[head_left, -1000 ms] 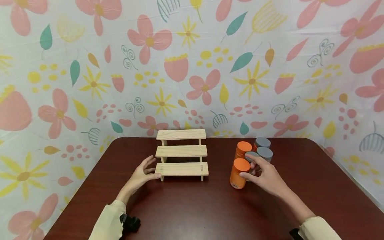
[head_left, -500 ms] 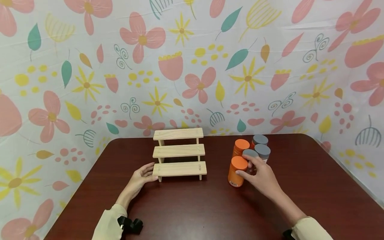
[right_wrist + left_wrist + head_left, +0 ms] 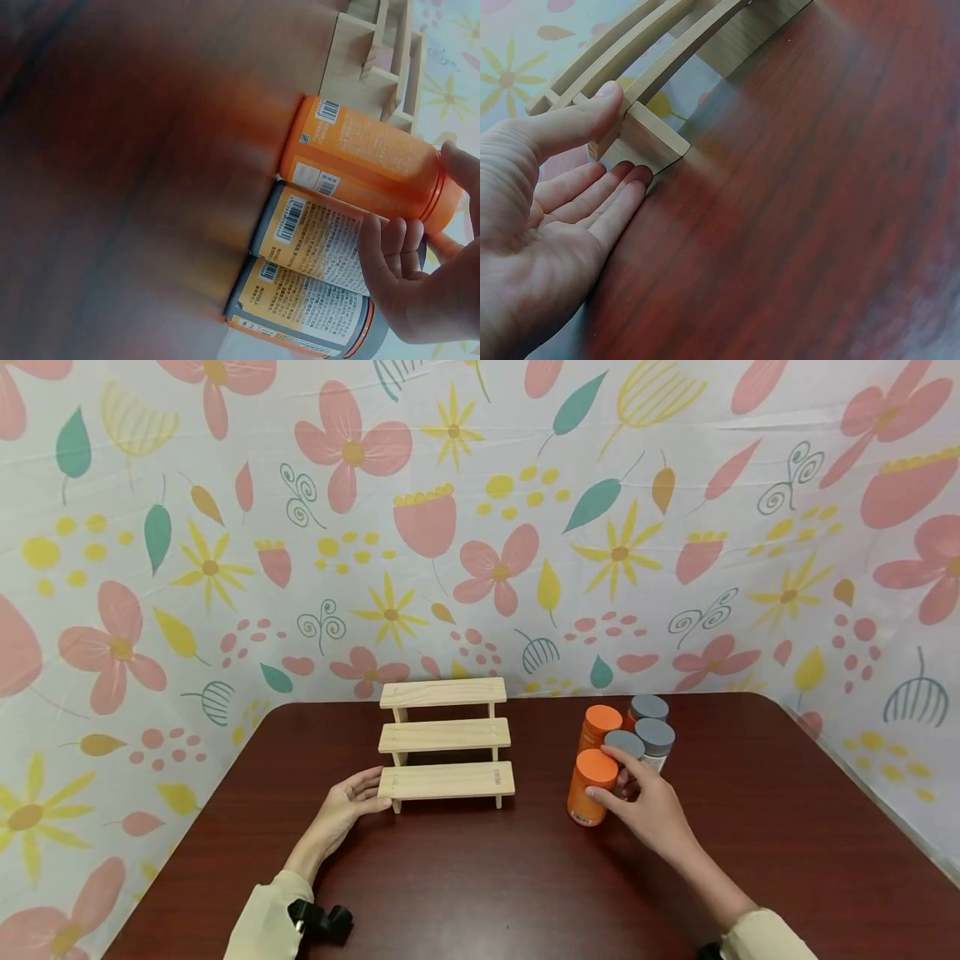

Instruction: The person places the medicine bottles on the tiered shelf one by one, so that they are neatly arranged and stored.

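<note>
A three-tier wooden riser shelf (image 3: 446,781) stands left of centre on the table. My left hand (image 3: 341,814) is at its left end, the thumb touching the lowest tier while the loosely extended fingers lie by the leg, as the left wrist view also shows. To the right, my right hand (image 3: 651,806) pinches the front orange jar (image 3: 587,797) near its lid between thumb and index finger. That jar is upright on the table. In the right wrist view, the other fingers lie in front of a grey-lidded jar (image 3: 319,236) beside it.
Behind the held jar stand another orange-lidded jar (image 3: 602,720) and three grey-lidded ones, including the rear jar (image 3: 649,707) and the right jar (image 3: 655,737). The dark red-brown table (image 3: 480,885) reaches back to a flower-patterned cloth (image 3: 480,468).
The head view has shifted slightly. My left fingers have drawn in against the shelf's end. My right hand stays at the front orange jar, which keeps its place among the other jars.
</note>
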Demonstrator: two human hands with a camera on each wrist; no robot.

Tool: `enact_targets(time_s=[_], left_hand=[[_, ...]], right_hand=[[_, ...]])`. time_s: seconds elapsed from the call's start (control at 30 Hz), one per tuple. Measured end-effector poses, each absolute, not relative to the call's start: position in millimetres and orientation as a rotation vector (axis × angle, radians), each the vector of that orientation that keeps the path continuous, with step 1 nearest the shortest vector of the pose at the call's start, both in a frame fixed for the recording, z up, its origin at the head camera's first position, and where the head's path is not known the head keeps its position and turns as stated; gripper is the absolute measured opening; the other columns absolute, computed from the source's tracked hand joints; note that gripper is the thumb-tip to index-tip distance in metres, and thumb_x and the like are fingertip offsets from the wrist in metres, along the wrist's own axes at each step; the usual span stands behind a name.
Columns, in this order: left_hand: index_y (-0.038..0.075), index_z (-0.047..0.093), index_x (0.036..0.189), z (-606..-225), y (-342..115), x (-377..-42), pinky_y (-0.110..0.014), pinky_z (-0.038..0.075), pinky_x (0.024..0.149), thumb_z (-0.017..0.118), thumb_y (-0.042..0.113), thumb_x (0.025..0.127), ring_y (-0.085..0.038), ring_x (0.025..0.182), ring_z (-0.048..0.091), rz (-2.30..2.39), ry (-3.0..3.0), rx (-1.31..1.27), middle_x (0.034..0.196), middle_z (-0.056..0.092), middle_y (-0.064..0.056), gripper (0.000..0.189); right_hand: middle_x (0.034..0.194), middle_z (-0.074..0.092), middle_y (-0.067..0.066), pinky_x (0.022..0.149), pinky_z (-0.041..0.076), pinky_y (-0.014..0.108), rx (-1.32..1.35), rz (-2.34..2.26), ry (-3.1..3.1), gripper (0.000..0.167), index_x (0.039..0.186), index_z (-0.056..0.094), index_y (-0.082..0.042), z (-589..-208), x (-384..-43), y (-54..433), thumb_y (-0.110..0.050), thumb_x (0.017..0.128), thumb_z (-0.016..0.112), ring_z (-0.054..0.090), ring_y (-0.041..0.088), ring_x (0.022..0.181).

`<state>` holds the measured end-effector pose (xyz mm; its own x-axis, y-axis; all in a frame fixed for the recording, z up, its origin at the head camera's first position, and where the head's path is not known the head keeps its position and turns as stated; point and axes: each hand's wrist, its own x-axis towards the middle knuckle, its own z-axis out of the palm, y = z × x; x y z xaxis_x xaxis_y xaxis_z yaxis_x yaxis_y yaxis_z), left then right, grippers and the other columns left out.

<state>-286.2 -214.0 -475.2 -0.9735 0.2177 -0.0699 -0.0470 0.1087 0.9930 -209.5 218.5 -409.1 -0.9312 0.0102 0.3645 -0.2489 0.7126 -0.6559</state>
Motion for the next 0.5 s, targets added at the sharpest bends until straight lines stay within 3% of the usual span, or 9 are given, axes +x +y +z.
enact_targets(time_s=[0.5], left_hand=[[0.0, 0.037, 0.149, -471.8, -208.5, -284.7, -0.017, 0.049, 0.084, 0.068, 0.003, 0.088, -0.003, 0.099, 0.061, 1.971, 2.201, 0.148, 0.141, 0.048, -0.026, 0.069]], right_hand=[[0.083, 0.044, 0.006, 0.057, 0.033, 0.023, 0.129, 1.268, -2.606, 0.054, 0.132, 0.055, -0.005, -403.8, -210.6, 219.7, -0.023, 0.085, 0.076, 0.038, 0.007, 0.067]])
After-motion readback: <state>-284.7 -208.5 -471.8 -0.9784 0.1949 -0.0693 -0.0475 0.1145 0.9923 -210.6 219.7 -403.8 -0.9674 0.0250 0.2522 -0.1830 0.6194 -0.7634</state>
